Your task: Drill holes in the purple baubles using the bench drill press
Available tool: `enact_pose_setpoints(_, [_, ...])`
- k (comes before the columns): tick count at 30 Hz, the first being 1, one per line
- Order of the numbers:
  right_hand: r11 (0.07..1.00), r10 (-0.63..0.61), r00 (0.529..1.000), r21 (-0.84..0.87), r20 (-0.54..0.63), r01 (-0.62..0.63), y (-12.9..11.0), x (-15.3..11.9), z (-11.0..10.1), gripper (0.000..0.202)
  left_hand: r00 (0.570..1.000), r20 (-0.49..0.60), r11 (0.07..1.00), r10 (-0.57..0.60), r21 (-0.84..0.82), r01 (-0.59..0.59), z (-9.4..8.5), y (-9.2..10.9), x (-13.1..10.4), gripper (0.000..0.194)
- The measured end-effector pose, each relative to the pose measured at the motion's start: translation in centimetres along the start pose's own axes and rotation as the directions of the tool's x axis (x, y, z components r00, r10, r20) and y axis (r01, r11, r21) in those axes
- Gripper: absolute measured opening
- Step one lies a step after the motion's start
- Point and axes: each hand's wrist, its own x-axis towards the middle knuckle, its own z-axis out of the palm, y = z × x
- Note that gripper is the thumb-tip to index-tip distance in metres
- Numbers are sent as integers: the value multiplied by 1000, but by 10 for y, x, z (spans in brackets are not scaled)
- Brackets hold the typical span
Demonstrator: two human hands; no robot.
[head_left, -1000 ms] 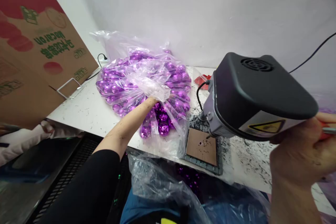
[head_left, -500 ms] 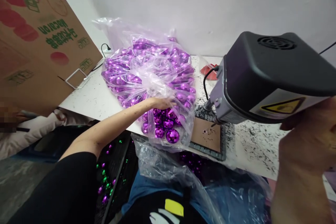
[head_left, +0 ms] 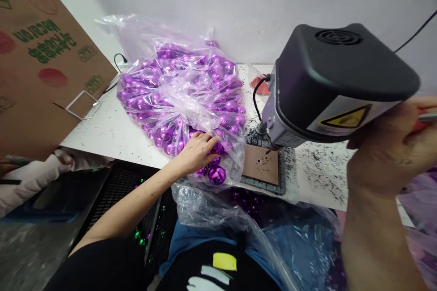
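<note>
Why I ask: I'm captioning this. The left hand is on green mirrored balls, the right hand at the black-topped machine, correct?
Not quite: the mirrored balls under the left hand are purple, as the head view shows. The right hand is at the black-topped machine.

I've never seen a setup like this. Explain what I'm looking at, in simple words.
There is no robot here: these are a person's bare hands, seen from one camera worn on the head, looking forward and down.

The left hand reaches in among shiny purple balls at the clear plastic bag; whether it grips one is hidden. The right hand is at the side of a black-topped machine, perhaps a small drill, apparently curled around a partly visible handle.

Below the machine's tip, a brown plate lies on a dark base. Dark flecks are scattered across the white table. A large cardboard box stands at the left.
</note>
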Motion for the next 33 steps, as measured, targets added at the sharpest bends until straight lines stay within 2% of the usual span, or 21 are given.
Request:
enact_pose_setpoints(4, [998,-13,1000,54,-19,14,-1,1,4,58,996,67,950,57,-311,-33,-16,7,3,49])
enact_pose_setpoints(7, [998,-17,998,51,-67,20,-3,2,7,59,998,-40,877,41,-477,-55,-1,13,32,51])
enact_pose_setpoints(9, [998,3,998,55,-69,0,-5,3,7,60,990,-133,888,-52,-459,-14,21,17,58,53])
enact_pose_setpoints(12, [995,48,999,83,-9,-48,-6,3,5,61,952,-240,936,-192,-335,105,53,22,90,54])
enact_pose_setpoints(15, [993,53,999,107,15,-54,-6,2,3,60,917,-332,966,-221,-206,158,70,25,109,50])
enact_pose_setpoints(18, [997,36,999,71,-33,-33,-5,2,3,59,905,-374,978,-203,-130,166,74,22,121,45])
enact_pose_setpoints(21, [998,35,997,49,-62,-32,-4,2,4,60,902,-384,979,-196,-135,155,72,13,131,45])
enact_pose_setpoints(23, [997,38,998,69,-46,-34,-4,3,5,60,906,-376,970,-196,-213,122,66,8,132,46])
enact_pose_setpoints(25, [994,45,999,96,-21,-43,-4,2,4,60,905,-364,923,-220,-379,72,56,8,124,48])
enact_pose_setpoints(27, [993,53,999,104,-2,-53,-6,2,3,60,896,-333,793,-293,-609,33,43,12,108,49])
enact_pose_setpoints(28, [994,55,998,98,3,-55,-7,2,3,59,892,-293,685,-345,-728,25,35,17,96,50])
enact_pose_setpoints(29, [994,56,998,90,8,-56,-9,3,2,59,890,-229,552,-395,-833,31,28,22,84,48])
enact_pose_setpoints(31, [994,71,997,86,22,-73,-10,6,3,60,915,-22,206,-404,-976,67,18,36,61,45])
enact_pose_setpoints(33, [990,105,993,93,47,-109,-10,12,5,61,940,171,-138,-294,-981,135,15,50,42,47])
